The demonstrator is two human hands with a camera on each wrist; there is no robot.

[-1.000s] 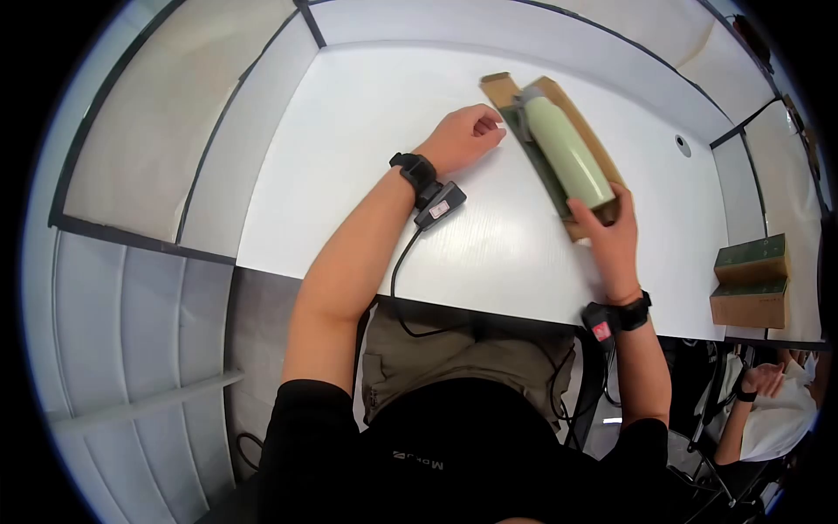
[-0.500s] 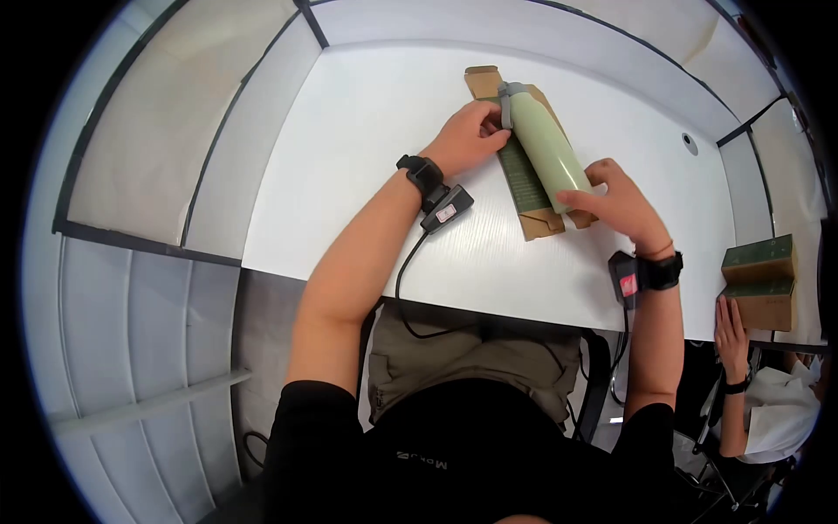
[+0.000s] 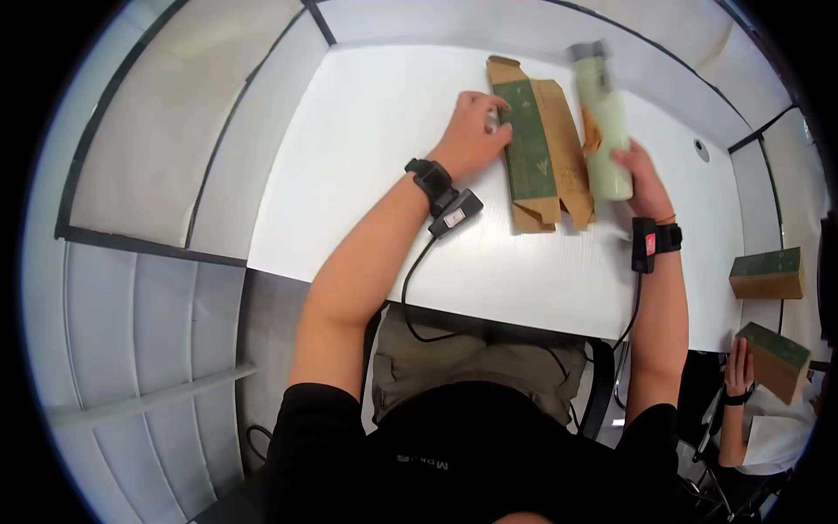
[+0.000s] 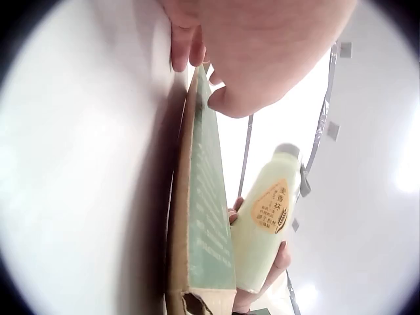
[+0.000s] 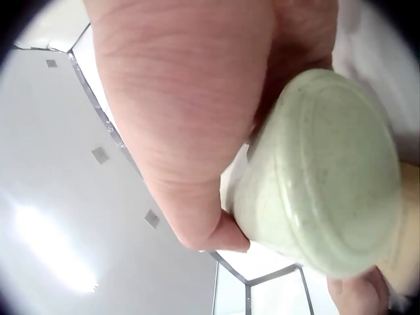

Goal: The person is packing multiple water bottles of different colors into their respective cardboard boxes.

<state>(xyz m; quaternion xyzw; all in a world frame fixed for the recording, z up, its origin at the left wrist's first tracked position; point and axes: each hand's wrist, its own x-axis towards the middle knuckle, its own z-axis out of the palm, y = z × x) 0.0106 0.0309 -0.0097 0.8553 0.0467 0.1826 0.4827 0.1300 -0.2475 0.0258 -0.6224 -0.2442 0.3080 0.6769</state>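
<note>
My right hand (image 3: 648,179) grips the lower part of a pale green bottle (image 3: 614,131). The bottle has a grey cap and stands tilted, cap toward the far side, beside the box. Its orange label (image 4: 270,207) with a wheat-ear print shows in the left wrist view. The right wrist view looks at the bottle's round base (image 5: 348,177), with the thumb along its side. A flattish green-and-brown cardboard box (image 3: 528,148) lies on the white table (image 3: 384,113), its near flaps open. My left hand (image 3: 471,135) pinches the box's left edge between thumb and fingers.
Another green-and-brown box (image 3: 768,275) sits at the table's right edge. Below it, a second person's hand (image 3: 738,371) holds a similar box (image 3: 775,360). White partitions (image 3: 489,26) enclose the table. A cable (image 3: 410,279) runs from my left wrist camera.
The right hand has lifted the bottle off the box and moved it right, turning its label into view. My left hand stays at the box's edge. The other person has picked up a box.
</note>
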